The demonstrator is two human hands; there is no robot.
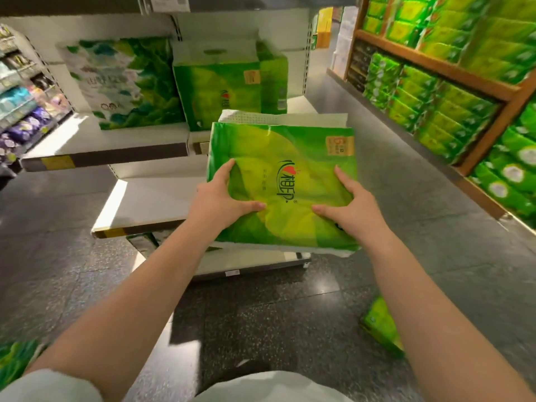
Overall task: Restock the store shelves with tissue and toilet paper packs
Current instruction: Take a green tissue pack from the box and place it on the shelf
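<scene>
You have the green pack (282, 187) in the middle of the frame, held out in front of you above the floor and just short of the white shelves, its printed face turned up toward you. Your left hand (223, 195) grips its near left part, fingers curled up along the side and thumb pressed flat on the wrapper; your right hand (346, 200) mirrors it on the near right part, so both grips are closed on the pack and neither is free. The likely spot for it is the upper shelf (116, 146), right of the matching green pack standing there (229, 91), which itself stands just beside a white and teal pack (121, 82) in the upper left. To place it well, tip the pack upright before it reaches the shelf edge, keep its logo facing out like its neighbour, and slide it in on its base; the wrapper looks soft and slack under your thumbs, so hold firmly from both sides and let go only once it stands. Hard to tell: how much room is left behind and right of the standing pack, what lies under the pack you hold, and how far your fingers reach beneath it. The lower shelf (145, 204) is partly covered by your left arm. A green pack on the floor (380, 323) at lower right is cut off behind your right arm, and the wooden rack (435, 65) at the right is blurred
</scene>
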